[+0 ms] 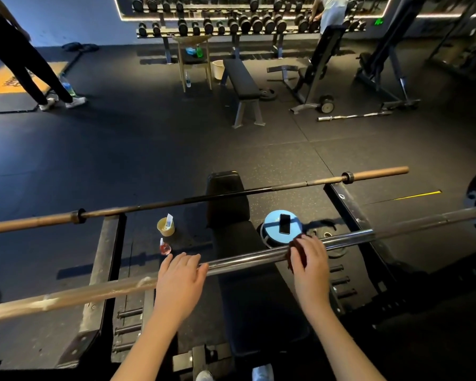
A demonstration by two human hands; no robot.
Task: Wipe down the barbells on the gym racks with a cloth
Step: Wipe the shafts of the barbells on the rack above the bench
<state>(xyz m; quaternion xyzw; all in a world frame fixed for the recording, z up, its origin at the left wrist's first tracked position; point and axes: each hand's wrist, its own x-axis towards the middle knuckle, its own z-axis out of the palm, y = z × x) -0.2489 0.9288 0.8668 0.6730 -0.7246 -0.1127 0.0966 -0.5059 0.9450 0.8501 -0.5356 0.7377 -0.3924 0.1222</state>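
Gripping a dark red cloth (296,250) against the near barbell (245,262), the right hand (311,261) sits right of the bar's middle, its fingers curled over the fabric, so its grip is closed on cloth and bar together. The left hand (180,276) lies on the same bar further left. Its grip appears slack, with the fingers laid across the top rather than wrapped round, though the underside is hidden. A second barbell (204,198) rests on the rack (105,257) beyond, well apart from both hands. On the floor between the two bars stand a yellow cup (166,229) and a blue round container (272,224) with a dark phone (284,224) lying on its lid. A black weight bench (228,210) runs beneath both bars.
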